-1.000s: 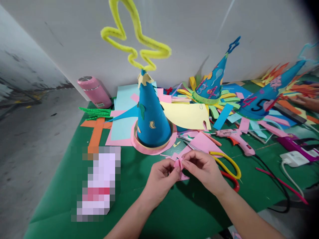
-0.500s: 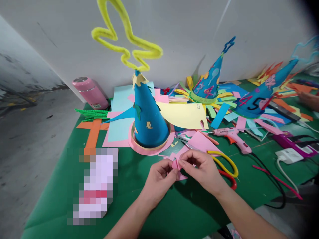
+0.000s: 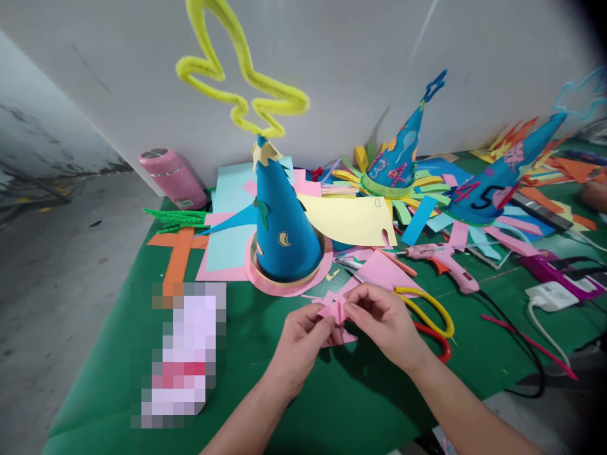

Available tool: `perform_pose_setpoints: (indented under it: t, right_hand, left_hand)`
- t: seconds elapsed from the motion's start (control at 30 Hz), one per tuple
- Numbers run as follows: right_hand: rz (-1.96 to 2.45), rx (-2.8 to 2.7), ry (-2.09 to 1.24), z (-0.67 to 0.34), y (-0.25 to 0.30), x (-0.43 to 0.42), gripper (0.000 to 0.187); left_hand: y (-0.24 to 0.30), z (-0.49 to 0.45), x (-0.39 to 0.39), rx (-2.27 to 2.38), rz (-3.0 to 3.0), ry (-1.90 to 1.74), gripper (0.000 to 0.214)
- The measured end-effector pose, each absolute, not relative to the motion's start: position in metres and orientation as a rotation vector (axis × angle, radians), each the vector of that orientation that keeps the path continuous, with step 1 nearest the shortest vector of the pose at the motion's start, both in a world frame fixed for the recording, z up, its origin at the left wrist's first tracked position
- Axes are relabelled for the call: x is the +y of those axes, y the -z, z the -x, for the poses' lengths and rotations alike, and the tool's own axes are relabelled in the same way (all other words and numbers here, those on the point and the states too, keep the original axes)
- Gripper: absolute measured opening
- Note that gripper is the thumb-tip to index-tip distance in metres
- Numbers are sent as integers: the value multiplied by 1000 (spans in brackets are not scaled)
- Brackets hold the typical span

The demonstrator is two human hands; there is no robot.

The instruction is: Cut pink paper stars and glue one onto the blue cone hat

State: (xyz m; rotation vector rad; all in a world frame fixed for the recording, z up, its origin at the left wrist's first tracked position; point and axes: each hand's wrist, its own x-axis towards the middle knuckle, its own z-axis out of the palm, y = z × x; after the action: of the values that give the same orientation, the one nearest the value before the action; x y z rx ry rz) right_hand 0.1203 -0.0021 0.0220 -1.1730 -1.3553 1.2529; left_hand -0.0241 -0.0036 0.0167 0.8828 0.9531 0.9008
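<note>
Between my two hands is a small piece of pink paper (image 3: 334, 311) with a crease in it. My left hand (image 3: 303, 344) pinches its left side, and my right hand (image 3: 384, 322) pinches its right side. Pink paper scraps (image 3: 348, 337) lie on the table just under my fingers. Behind my hands stands a blue paper cone hat (image 3: 289, 221) with a pink brim and a yellow pipe-cleaner shape (image 3: 246, 69) on its tip. Scissors (image 3: 429, 309) with yellow and red handles lie beside my right hand, partly hidden by it.
A pink glue gun (image 3: 443, 259) lies at the right, near a purple power strip (image 3: 564, 275). Two more decorated cone hats, one (image 3: 398, 155) with a green brim, stand behind among paper strips. A pink bottle (image 3: 174, 180) is at the back left. Another person's hand (image 3: 595, 194) shows far right.
The pink paper has opened out along its crease and more of it shows between my fingertips. My hands have barely shifted. The other person's hand at the far right has moved slightly.
</note>
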Motion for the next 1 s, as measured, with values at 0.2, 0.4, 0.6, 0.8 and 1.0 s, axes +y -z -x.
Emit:
perform_pose_setpoints:
  t: [0.2, 0.4, 0.6, 0.8, 1.0]
  right_hand:
    - [1188, -1366, -1245, -120, -20, -2, 10]
    - [1254, -1418, -1194, -119, -21, -2, 9]
    - [1261, -1416, -1193, -118, -22, -4, 7]
    - [1156, -1235, -1365, -120, -18, -6, 32]
    - [1048, -1182, -1563, -116, -15, -7, 14]
  left_hand:
    - [-22, 23, -4, 979, -946, -917, 20]
    - [-17, 23, -6, 1041, -1024, -882, 17]
    - [-12, 23, -6, 1048, -1006, -850, 22]
    - [-17, 21, -5, 998, -899, -912, 19]
    - [-17, 22, -4, 979, -879, -912, 20]
